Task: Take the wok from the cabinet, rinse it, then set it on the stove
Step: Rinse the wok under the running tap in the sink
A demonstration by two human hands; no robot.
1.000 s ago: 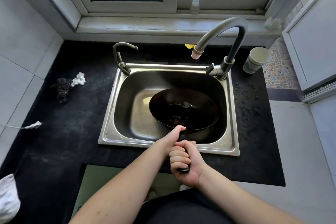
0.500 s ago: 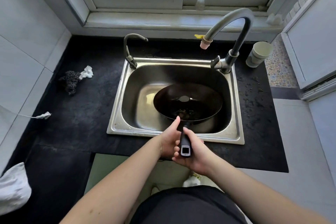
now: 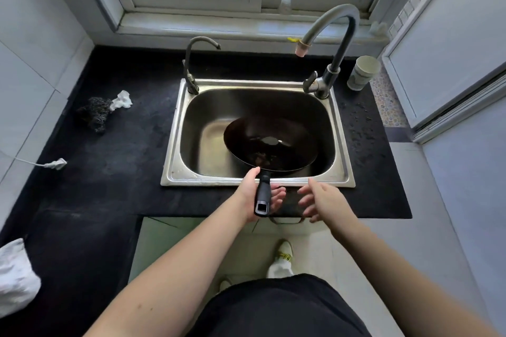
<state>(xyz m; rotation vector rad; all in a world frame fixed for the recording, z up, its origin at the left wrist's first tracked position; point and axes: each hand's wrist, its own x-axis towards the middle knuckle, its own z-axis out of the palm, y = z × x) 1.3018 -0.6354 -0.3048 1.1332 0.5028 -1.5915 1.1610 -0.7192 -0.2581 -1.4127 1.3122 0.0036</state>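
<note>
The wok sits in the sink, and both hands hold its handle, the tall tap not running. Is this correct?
Not quite. In the head view only the left hand holds the wok by its handle; the right hand is open beside it, touching nothing. The wok is in the sink, and the tall tap is dry.

The sink (image 3: 341,145) is showing brushed, shiny steel; the wok (image 3: 271,145) is looking dark and glossy-wet; the countertop (image 3: 123,150) is appearing matt black, slightly rough

Tall faucet (image 3: 335,44) arches over sink (image 3: 175,128); left counter (image 3: 131,150) open.
</note>
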